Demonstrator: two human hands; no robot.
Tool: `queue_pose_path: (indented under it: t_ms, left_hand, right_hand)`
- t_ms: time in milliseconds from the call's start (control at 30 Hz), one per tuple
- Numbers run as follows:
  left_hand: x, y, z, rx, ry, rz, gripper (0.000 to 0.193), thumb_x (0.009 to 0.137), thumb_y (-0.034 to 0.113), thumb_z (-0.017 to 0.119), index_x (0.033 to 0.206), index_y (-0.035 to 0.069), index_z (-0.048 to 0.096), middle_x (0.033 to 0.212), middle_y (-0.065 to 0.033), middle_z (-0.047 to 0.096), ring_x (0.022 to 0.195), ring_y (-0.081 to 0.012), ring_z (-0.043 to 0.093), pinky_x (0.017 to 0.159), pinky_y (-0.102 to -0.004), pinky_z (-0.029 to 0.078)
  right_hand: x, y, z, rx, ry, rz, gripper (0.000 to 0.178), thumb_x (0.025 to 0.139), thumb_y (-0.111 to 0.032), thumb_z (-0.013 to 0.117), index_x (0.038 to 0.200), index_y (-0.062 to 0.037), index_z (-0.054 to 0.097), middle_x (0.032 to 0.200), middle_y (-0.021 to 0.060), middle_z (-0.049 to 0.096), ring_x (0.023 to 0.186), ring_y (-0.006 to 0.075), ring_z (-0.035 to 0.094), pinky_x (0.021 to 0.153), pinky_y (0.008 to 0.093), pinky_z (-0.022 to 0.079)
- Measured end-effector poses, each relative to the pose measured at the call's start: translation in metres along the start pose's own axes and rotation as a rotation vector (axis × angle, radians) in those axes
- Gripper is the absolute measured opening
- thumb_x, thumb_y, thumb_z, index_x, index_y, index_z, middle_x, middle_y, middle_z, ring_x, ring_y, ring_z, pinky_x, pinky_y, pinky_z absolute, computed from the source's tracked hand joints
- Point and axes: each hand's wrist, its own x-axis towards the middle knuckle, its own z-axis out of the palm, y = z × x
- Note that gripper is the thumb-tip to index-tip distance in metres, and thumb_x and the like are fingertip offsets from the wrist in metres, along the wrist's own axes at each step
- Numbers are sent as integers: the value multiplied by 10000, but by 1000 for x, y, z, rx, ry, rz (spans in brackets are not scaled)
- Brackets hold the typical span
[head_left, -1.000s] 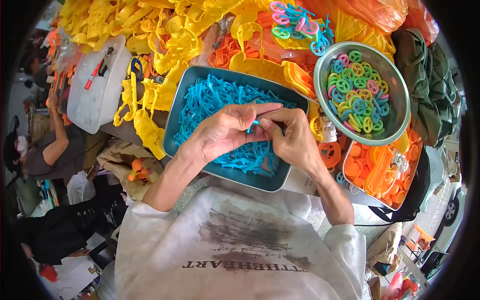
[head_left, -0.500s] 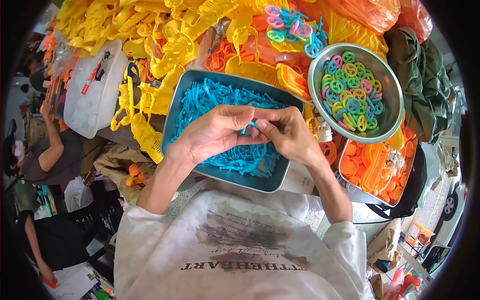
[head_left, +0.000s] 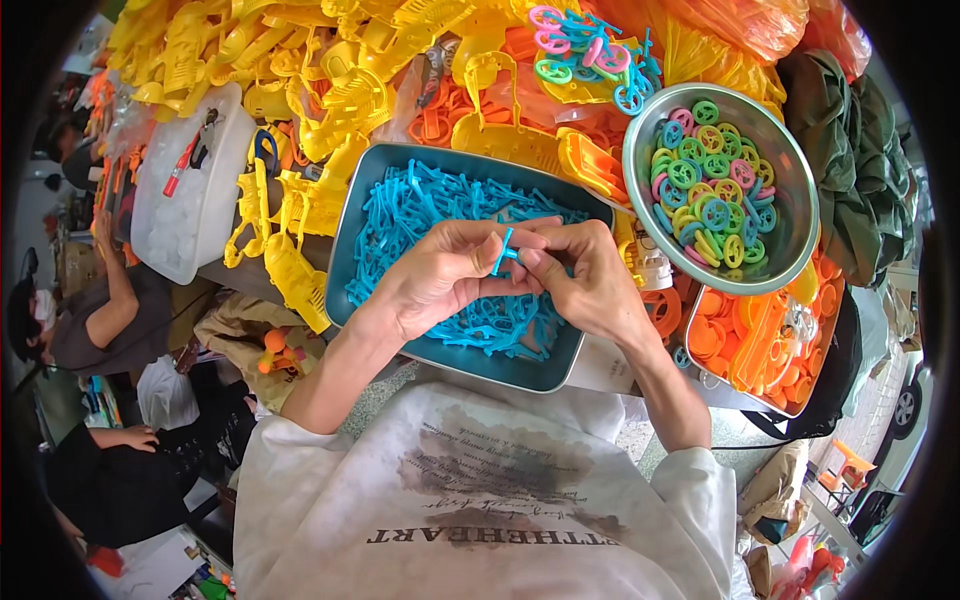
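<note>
Above a metal tray point(head_left: 345, 290) full of thin blue plastic pieces point(head_left: 420, 205), both my hands meet around one small blue T-shaped plastic piece point(head_left: 508, 252). My left hand point(head_left: 450, 265) pinches it between thumb and fingers, palm partly turned up. On the other side, my right hand point(head_left: 585, 275) grips its stem with thumb and forefinger. Fingers cover part of the piece, so its full shape is hidden.
Right of the tray, a steel bowl point(head_left: 634, 190) holds small coloured wheels. Below it is a metal tray point(head_left: 795, 408) of orange parts. Yellow plastic parts point(head_left: 340, 90) heap up behind. A white tub point(head_left: 190, 215) stands at left, with other people point(head_left: 110, 320) beyond.
The blue piece shows more between my fingertips and its crossbar now stands upright. My left thumb has drawn back slightly from it.
</note>
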Motion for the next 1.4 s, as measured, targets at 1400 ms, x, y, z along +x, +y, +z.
queue_pose_path:
  t_ms: [1400]
  left_hand:
    - [3,21,15,444,325,309,311,935,136,623,1201,8,524,1002,-53,638,816,-109,636,746,-275,573]
  right_hand:
    - [2,6,-7,532,-22,-198,424,944,-126,582,1338,-32,458,1241,97,499,977,159,570,833,291,486]
